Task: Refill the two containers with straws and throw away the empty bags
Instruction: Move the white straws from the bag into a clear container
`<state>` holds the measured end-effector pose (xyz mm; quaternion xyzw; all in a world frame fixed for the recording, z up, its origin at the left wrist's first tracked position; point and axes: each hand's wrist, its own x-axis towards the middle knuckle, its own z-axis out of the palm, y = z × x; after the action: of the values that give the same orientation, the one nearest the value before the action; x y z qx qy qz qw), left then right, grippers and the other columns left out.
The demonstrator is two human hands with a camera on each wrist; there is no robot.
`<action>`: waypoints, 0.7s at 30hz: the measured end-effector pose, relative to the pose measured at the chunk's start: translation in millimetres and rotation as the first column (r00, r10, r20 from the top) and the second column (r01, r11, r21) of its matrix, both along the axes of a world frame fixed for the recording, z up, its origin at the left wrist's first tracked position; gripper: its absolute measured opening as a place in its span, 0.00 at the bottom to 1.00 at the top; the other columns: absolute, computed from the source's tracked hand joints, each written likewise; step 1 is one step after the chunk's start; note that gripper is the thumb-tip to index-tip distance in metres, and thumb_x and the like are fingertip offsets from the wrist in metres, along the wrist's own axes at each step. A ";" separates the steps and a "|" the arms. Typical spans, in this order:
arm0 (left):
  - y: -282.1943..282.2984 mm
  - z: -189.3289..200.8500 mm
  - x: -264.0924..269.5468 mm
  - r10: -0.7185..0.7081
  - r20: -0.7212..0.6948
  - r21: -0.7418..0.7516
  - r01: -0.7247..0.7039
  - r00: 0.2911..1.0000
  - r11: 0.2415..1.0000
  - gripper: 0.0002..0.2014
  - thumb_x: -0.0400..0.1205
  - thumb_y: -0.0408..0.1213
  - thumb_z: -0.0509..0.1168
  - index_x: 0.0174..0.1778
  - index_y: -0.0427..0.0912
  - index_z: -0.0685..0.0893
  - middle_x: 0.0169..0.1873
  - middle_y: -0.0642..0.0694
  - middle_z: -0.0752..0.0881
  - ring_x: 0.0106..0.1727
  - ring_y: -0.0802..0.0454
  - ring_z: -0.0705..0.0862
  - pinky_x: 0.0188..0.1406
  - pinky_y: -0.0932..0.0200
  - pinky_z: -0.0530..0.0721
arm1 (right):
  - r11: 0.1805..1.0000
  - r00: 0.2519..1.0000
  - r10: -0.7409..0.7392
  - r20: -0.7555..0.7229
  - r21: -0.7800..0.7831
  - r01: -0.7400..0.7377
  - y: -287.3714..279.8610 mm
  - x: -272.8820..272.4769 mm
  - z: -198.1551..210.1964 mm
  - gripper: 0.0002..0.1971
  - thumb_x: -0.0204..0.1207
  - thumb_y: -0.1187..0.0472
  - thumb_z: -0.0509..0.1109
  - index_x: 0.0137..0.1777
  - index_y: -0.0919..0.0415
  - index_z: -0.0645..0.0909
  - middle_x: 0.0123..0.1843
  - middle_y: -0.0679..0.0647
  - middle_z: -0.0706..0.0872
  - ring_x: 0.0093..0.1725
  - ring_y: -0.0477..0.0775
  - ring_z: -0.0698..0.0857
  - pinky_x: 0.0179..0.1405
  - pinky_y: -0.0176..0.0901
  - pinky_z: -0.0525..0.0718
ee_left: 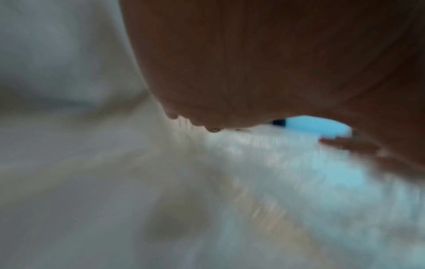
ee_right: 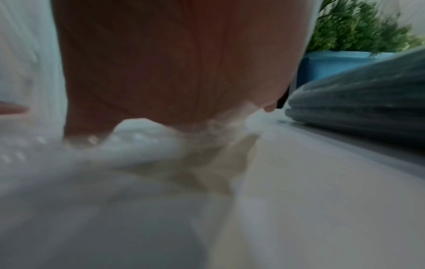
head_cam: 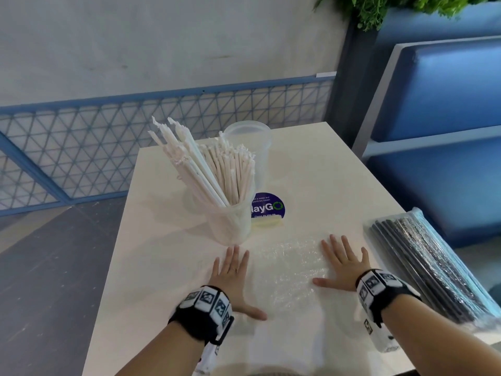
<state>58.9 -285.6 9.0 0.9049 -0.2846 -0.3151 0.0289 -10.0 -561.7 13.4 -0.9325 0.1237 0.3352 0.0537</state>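
A clear empty plastic bag [head_cam: 287,270] lies flat on the white table [head_cam: 325,172]. My left hand [head_cam: 233,270] presses its left edge with straight, spread fingers. On the bag's right edge my right hand [head_cam: 343,263] lies flat too. Just beyond my left hand stands a clear container [head_cam: 230,221] packed with white paper-wrapped straws [head_cam: 206,164]. An empty clear container [head_cam: 250,142] stands behind it. At the table's right edge lies a sealed bag of black straws [head_cam: 431,267], also the dark bundle [ee_right: 358,102] in the right wrist view. Both wrist views are blurred, showing palm [ee_left: 253,63] and crinkled plastic [ee_right: 142,142].
A round purple sticker [head_cam: 269,206] is on the table behind the filled container. A blue padded bench [head_cam: 439,104] stands to the right, with green plants [head_cam: 393,6] above. A blue mesh railing [head_cam: 108,137] runs along the wall behind the table.
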 end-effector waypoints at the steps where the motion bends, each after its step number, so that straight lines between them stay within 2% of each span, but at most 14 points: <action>1: 1.2 10.8 -0.7 0.084 -0.004 -0.077 -0.084 0.996 0.993 0.78 0.44 0.81 0.61 0.78 0.45 0.25 0.79 0.44 0.25 0.76 0.50 0.22 0.77 0.41 0.29 | 1.000 0.999 -0.010 0.034 -0.007 0.010 4.9 1.5 5.4 0.67 0.32 0.15 0.23 0.76 0.49 0.22 0.81 0.50 0.23 0.81 0.56 0.28 0.77 0.71 0.37; 2: 4.3 23.0 -0.6 0.185 -0.012 -0.169 -0.185 0.983 0.968 0.78 0.42 0.80 0.62 0.79 0.43 0.28 0.81 0.45 0.31 0.80 0.48 0.26 0.78 0.42 0.32 | 1.000 0.996 -0.008 0.089 -0.017 0.010 11.0 2.4 12.0 0.68 0.31 0.16 0.18 0.76 0.50 0.21 0.82 0.51 0.26 0.81 0.56 0.30 0.77 0.70 0.37; 3: 9.8 34.3 1.3 0.291 -0.021 -0.261 -0.286 0.957 0.922 0.77 0.44 0.77 0.68 0.79 0.41 0.35 0.81 0.46 0.40 0.82 0.45 0.35 0.80 0.46 0.39 | 1.000 0.987 0.001 0.162 -0.024 0.003 18.8 3.3 19.9 0.66 0.31 0.17 0.15 0.75 0.50 0.21 0.83 0.51 0.29 0.82 0.55 0.33 0.77 0.70 0.38; 5: 23.8 55.6 8.9 0.478 -0.012 -0.433 -0.435 0.878 0.789 0.62 0.53 0.62 0.79 0.73 0.38 0.51 0.68 0.45 0.57 0.76 0.42 0.56 0.75 0.54 0.58 | 1.000 0.939 -0.004 0.345 0.013 0.000 37.5 7.9 40.3 0.63 0.39 0.16 0.18 0.79 0.46 0.28 0.85 0.49 0.38 0.84 0.52 0.43 0.77 0.69 0.38; 6: 30.4 65.8 15.7 0.551 -0.006 -0.517 -0.474 0.835 0.713 0.55 0.56 0.55 0.81 0.69 0.37 0.54 0.62 0.46 0.59 0.71 0.44 0.61 0.70 0.57 0.64 | 0.997 0.896 -0.040 0.442 0.077 0.006 48.0 12.2 52.1 0.60 0.47 0.15 0.26 0.81 0.45 0.34 0.85 0.47 0.45 0.84 0.50 0.50 0.77 0.68 0.39; 7: 36.3 75.2 24.8 0.600 -0.024 -0.586 -0.498 0.800 0.640 0.53 0.58 0.50 0.82 0.68 0.37 0.56 0.60 0.47 0.59 0.69 0.46 0.63 0.68 0.59 0.66 | 0.984 0.843 -0.103 0.527 0.178 0.009 58.7 19.2 64.8 0.55 0.57 0.16 0.39 0.81 0.46 0.40 0.85 0.46 0.51 0.82 0.48 0.57 0.78 0.66 0.43; 8: 41.7 83.2 35.5 0.627 -0.057 -0.629 -0.515 0.777 0.582 0.52 0.58 0.47 0.83 0.69 0.37 0.55 0.61 0.46 0.60 0.69 0.47 0.64 0.68 0.60 0.67 | 0.954 0.790 -0.177 0.587 0.299 -0.008 69.1 28.3 78.0 0.50 0.64 0.22 0.53 0.81 0.47 0.45 0.83 0.46 0.56 0.80 0.48 0.63 0.79 0.65 0.48; 9: 45.9 90.2 46.8 0.637 -0.081 -0.653 -0.524 0.767 0.548 0.54 0.59 0.45 0.83 0.72 0.37 0.54 0.65 0.44 0.60 0.71 0.48 0.63 0.70 0.59 0.67 | 0.912 0.742 -0.238 0.627 0.407 -0.051 78.7 38.9 90.0 0.48 0.67 0.30 0.64 0.81 0.49 0.47 0.82 0.47 0.60 0.78 0.48 0.66 0.79 0.62 0.56; 11: 50.0 104.4 70.7 0.613 -0.110 -0.663 -0.517 0.783 0.541 0.60 0.59 0.45 0.83 0.76 0.38 0.48 0.72 0.41 0.57 0.76 0.48 0.60 0.75 0.57 0.64 | 0.826 0.677 -0.327 0.659 0.548 -0.135 96.0 63.7 109.6 0.51 0.65 0.39 0.73 0.81 0.51 0.48 0.81 0.49 0.60 0.77 0.49 0.66 0.77 0.56 0.65; 13: 49.1 116.4 94.4 0.565 -0.154 -0.616 -0.526 0.810 0.587 0.69 0.55 0.53 0.83 0.79 0.40 0.40 0.78 0.42 0.50 0.81 0.48 0.53 0.79 0.53 0.59 | 0.783 0.669 -0.358 0.651 0.600 -0.165 108.9 90.5 123.7 0.56 0.62 0.42 0.77 0.82 0.53 0.44 0.83 0.50 0.54 0.80 0.49 0.60 0.78 0.52 0.63; 15: 47.5 123.3 117.1 0.489 -0.161 -0.536 -0.493 0.857 0.686 0.74 0.47 0.62 0.78 0.81 0.43 0.39 0.81 0.45 0.47 0.83 0.48 0.49 0.82 0.49 0.55 | 0.757 0.699 -0.364 0.616 0.633 -0.164 118.4 117.2 130.2 0.61 0.60 0.44 0.80 0.82 0.54 0.39 0.84 0.51 0.49 0.82 0.50 0.55 0.78 0.49 0.59; 17: 44.1 127.9 132.0 0.392 -0.251 -0.505 -0.465 0.885 0.727 0.73 0.43 0.66 0.79 0.81 0.44 0.50 0.79 0.46 0.59 0.81 0.50 0.59 0.79 0.52 0.63 | 0.703 0.743 -0.382 0.550 0.694 -0.153 124.6 137.7 131.4 0.65 0.58 0.47 0.82 0.81 0.51 0.33 0.85 0.53 0.48 0.83 0.52 0.55 0.78 0.49 0.59; 19: 42.0 128.9 140.3 0.333 -0.369 -0.488 -0.486 0.867 0.725 0.67 0.41 0.63 0.82 0.77 0.43 0.63 0.69 0.50 0.75 0.72 0.53 0.72 0.71 0.57 0.72 | 0.625 0.768 -0.411 0.491 0.765 -0.155 128.1 149.7 129.0 0.67 0.57 0.52 0.84 0.79 0.46 0.29 0.84 0.56 0.50 0.83 0.54 0.55 0.77 0.47 0.58; 21: 39.8 132.9 142.9 0.302 -0.421 -0.473 -0.491 0.855 0.732 0.52 0.49 0.52 0.85 0.69 0.44 0.72 0.57 0.55 0.82 0.63 0.57 0.78 0.61 0.65 0.79 | 0.581 0.768 -0.419 0.485 0.793 -0.184 130.4 155.0 125.0 0.70 0.55 0.55 0.85 0.78 0.41 0.28 0.83 0.57 0.54 0.82 0.55 0.56 0.76 0.47 0.58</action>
<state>201.8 -245.8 141.9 0.8321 -0.1537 -0.3432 0.4076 145.0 -431.3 138.5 -0.8471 -0.0011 0.0176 0.5311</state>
